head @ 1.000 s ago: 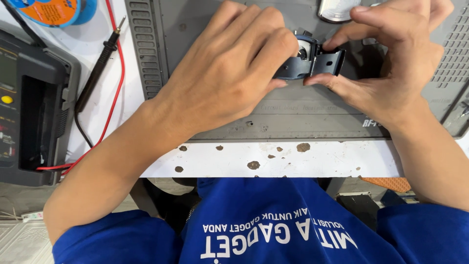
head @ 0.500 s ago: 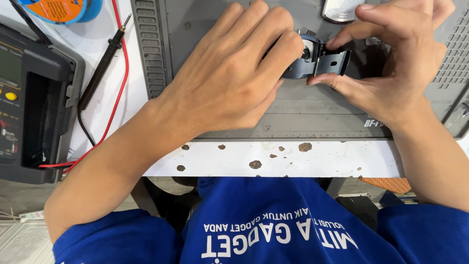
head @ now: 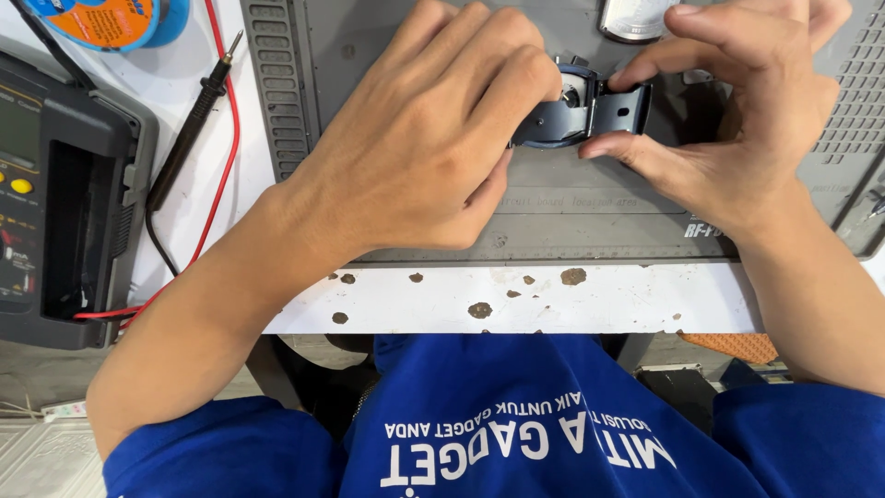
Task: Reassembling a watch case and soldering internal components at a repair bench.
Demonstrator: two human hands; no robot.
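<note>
A small dark blue-grey wristwatch point(head: 576, 112) with its strap is held between both hands over a grey work mat point(head: 590, 226). My left hand point(head: 424, 138) is closed around the watch's left side and covers most of it. My right hand point(head: 737, 120) pinches the strap end on the right between thumb and fingers. A round metal part shows in the middle of the watch.
A dark grey multimeter point(head: 64, 194) stands at the left, with a black probe point(head: 189, 138) and a red lead point(head: 221, 184) lying beside it. An orange and blue round reel point(head: 106, 18) is at the top left. The chipped white table edge point(head: 516, 300) runs below the mat.
Both hands and the watch have stayed nearly in place; the fingers have only shifted slightly on the strap.
</note>
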